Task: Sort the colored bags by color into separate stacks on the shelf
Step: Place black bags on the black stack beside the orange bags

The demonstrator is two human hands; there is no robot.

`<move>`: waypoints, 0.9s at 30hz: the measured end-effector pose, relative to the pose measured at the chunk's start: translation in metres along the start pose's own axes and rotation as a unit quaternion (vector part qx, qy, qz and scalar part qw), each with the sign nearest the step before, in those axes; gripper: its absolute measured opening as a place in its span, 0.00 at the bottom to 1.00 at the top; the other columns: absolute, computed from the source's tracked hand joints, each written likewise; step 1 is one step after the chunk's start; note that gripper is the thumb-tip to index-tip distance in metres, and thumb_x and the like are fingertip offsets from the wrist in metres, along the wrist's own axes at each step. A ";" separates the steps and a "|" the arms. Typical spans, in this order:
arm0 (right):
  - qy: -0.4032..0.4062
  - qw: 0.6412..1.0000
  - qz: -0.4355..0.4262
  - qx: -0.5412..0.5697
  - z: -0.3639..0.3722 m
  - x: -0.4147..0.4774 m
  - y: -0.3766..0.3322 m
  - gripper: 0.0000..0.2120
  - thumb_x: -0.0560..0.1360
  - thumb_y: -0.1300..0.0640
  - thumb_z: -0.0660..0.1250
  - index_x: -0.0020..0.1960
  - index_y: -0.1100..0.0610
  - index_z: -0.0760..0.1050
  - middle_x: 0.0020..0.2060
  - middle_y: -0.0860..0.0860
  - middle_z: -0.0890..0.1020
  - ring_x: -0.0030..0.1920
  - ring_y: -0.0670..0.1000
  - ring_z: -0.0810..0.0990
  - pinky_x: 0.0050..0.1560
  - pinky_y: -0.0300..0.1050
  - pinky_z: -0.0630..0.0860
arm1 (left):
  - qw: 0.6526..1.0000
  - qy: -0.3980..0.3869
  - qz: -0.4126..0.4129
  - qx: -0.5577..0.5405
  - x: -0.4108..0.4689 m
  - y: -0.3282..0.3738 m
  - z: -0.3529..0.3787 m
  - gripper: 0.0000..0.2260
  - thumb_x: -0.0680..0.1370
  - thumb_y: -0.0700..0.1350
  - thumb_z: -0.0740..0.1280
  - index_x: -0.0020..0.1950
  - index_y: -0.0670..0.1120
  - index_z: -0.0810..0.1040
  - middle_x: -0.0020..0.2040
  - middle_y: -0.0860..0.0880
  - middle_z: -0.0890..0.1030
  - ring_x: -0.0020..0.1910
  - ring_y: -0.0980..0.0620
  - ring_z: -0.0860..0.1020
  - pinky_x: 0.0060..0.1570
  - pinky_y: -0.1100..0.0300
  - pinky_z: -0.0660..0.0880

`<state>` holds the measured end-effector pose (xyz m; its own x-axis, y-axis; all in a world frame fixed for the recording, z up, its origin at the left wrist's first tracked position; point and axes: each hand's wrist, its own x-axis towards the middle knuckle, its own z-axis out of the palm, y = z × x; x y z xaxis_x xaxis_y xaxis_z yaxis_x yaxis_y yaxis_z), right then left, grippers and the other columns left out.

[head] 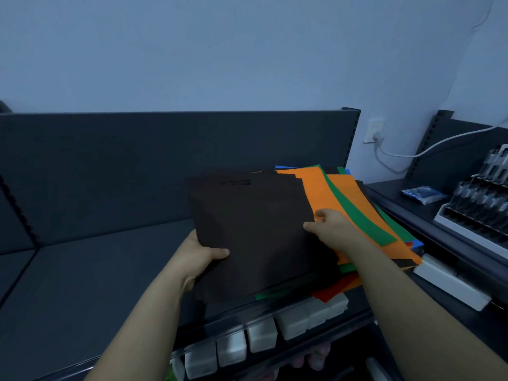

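Observation:
A dark brown bag (255, 229) with a cut-out handle slot is held tilted above the dark shelf (82, 284). My left hand (202, 258) grips its lower left edge, thumb on top. My right hand (330, 226) pinches its right edge. Under and to the right lies a mixed pile: orange bags (319, 188), a green bag (362, 215), a red bag (332, 291) and blue corners (417, 244) poking out at the back and right.
The shelf's left part is bare dark board with a dark back panel (165, 149). White price-tag holders (261, 335) line the front edge. A neighbouring shelf on the right holds a rack of small items (478, 199) and a blue packet (423, 194). A white cable (398, 155) hangs from a wall socket.

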<state>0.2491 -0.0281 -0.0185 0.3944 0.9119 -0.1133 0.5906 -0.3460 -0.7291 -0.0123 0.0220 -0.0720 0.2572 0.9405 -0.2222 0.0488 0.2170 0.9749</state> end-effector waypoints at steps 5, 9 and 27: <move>0.029 0.998 -0.016 0.062 0.008 0.009 -0.007 0.29 0.75 0.56 0.69 0.72 0.62 0.64 0.66 0.56 0.73 0.63 0.58 0.75 0.61 0.53 0.74 | 0.998 0.028 0.037 -0.039 -0.005 0.006 0.001 0.26 0.72 0.37 0.74 0.66 0.51 0.68 0.58 0.51 0.79 0.54 0.51 0.78 0.50 0.57 0.77; 0.050 0.994 -0.078 0.062 0.020 0.013 -0.022 0.28 0.75 0.58 0.70 0.72 0.60 0.65 0.65 0.56 0.75 0.63 0.57 0.75 0.62 0.54 0.74 | 0.994 0.077 0.079 -0.013 -0.014 0.016 -0.014 0.26 0.72 0.38 0.74 0.65 0.51 0.68 0.56 0.53 0.78 0.53 0.53 0.78 0.48 0.59 0.76; -0.030 0.952 -0.304 0.024 0.187 -0.064 -0.177 0.17 0.76 0.59 0.67 0.65 0.51 0.74 0.61 0.45 0.75 0.47 0.42 0.72 0.52 0.36 0.67 | 0.943 0.316 0.091 0.041 -0.131 -0.001 -0.216 0.21 0.72 0.44 0.75 0.59 0.53 0.70 0.50 0.59 0.77 0.50 0.57 0.78 0.48 0.60 0.76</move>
<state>-0.0130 0.0162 -0.0084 -0.0523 0.9518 0.3022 0.6639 0.2593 -0.7015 -0.2543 -0.0456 -0.0463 -0.3579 0.9337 0.0125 0.1402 0.0405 0.9893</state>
